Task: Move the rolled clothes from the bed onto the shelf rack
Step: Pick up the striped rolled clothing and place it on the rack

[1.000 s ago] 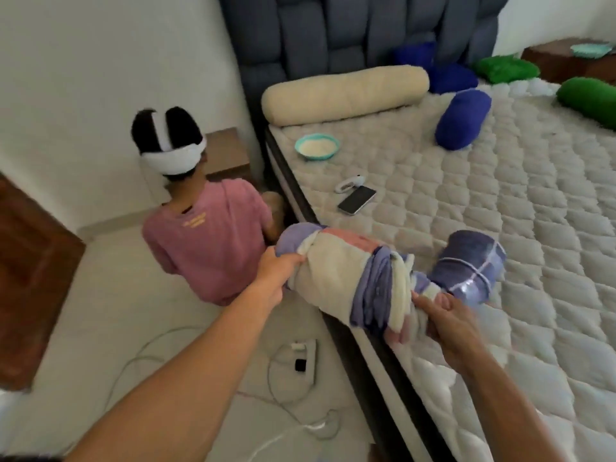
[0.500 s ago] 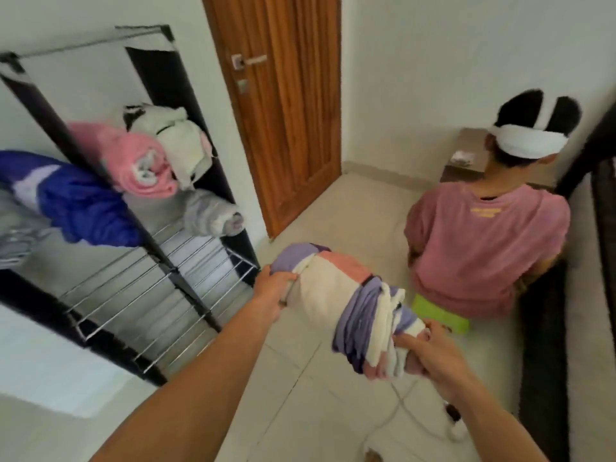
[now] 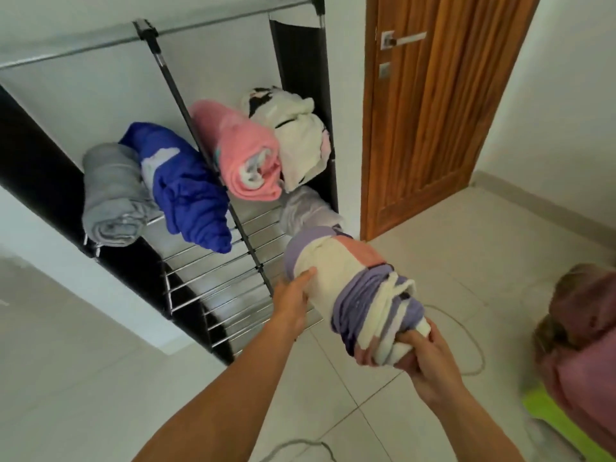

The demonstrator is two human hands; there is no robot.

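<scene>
- My left hand (image 3: pixel 293 296) cups the side of the rolled bundle (image 3: pixel 353 291); my right hand (image 3: pixel 421 353) is closed around its loose near end. The bundle is in the air, just in front of the shelf rack (image 3: pixel 213 281).
- Keep both grips firm so the layered purple and cream folds do not unroll, and lead in with the far end.
- Aim for the bare wire rungs of the lower shelf, which offer the widest open room.
- The upper shelf is crowded: grey roll (image 3: pixel 110 195), blue roll (image 3: pixel 186 191), pink roll (image 3: pixel 246 155), white roll (image 3: pixel 296 141).
- Steer clear of the dark centre post (image 3: pixel 213 161) and the black side panel (image 3: pixel 300 61).
- A pale roll (image 3: pixel 306 211) sits just behind the bundle; avoid pushing it.
</scene>
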